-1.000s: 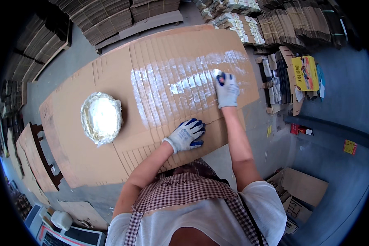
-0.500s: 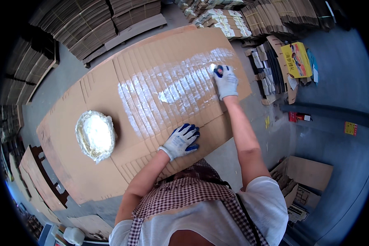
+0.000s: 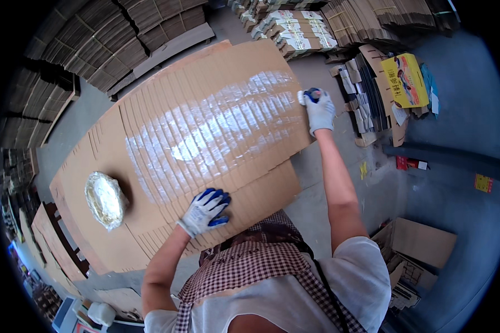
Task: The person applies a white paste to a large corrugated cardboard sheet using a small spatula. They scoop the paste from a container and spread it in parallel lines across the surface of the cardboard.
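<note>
Overlapping cardboard sheets (image 3: 266, 188) lie fanned in staggered strips on the table, and a shiny white wet coat (image 3: 211, 133) covers their middle. My left hand (image 3: 205, 211), in a white glove with blue coating, rests on the near strips with its fingers spread. Gloved the same way, my right hand (image 3: 320, 112) is closed around a small brush (image 3: 301, 97) just past the right end of the sheets. Only the brush's white end shows; the glove hides the rest. At the left stands a plastic-lined basin (image 3: 106, 201) with something pale and glossy inside.
Strapped cardboard stacks (image 3: 94, 39) line the far left. Beyond the table's right end are bundled flat boxes (image 3: 297, 33), a yellow box (image 3: 404, 80) and stacked boards (image 3: 358, 105). A carton with cardboard pieces (image 3: 422, 241) sits on the floor at lower right.
My right hand has moved right with the brush, from over the coated strips to past their end. The cardboard, basin and left hand all appear farther left in view.
</note>
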A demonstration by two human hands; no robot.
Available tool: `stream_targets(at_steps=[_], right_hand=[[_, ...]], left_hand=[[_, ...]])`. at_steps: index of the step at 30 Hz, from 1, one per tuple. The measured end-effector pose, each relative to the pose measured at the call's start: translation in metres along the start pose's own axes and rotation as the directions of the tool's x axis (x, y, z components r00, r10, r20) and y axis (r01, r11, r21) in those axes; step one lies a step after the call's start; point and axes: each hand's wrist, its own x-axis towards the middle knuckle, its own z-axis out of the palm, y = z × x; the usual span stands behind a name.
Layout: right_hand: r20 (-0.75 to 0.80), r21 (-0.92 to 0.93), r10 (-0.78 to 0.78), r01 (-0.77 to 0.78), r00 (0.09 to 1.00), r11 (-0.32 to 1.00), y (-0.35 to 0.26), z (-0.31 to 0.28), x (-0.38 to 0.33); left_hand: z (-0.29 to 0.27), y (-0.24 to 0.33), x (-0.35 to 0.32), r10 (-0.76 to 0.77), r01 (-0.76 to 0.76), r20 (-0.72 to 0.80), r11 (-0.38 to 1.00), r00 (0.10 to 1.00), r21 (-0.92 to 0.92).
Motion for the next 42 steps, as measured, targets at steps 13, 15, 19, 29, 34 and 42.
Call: stream_targets(at_steps=[13,15,19,29,34,42], right_hand=[[0.362,0.624,0.106,-0.326,0.926,0.71,0.026,-0.053,-0.045],[0.225,0.581,-0.079,-0.068,0.971,0.811,0.031,-0.04,-0.055],[0.184,0.427,-0.181,0.087,0.966,0.9,0.064,-0.027,-0.035],[0.254,0.276,-0.192,0.119,0.948,0.954,0.074,-0.026,-0.05],[0.222,0.208,0.028,-0.075,0.975,0.975,0.086,-0.035,-0.015],[0.183,0.405,-0.317,0.223,0.931,0.887,0.047,-0.01,-0.02]], left_hand=[[0.085,0.067,0.228,0.074,-0.078,0.116,0.996,0.99,0.036],[0.098,0.056,0.242,0.028,-0.036,0.102,0.996,0.994,0.081],[0.108,0.048,0.247,-0.004,-0.009,0.132,0.995,0.991,0.099],[0.11,0.048,0.249,-0.048,0.039,0.149,0.997,0.988,0.066],[0.107,0.046,0.249,-0.048,0.038,0.155,0.997,0.987,0.072],[0.107,0.047,0.249,-0.058,0.051,0.158,0.998,0.986,0.048]])
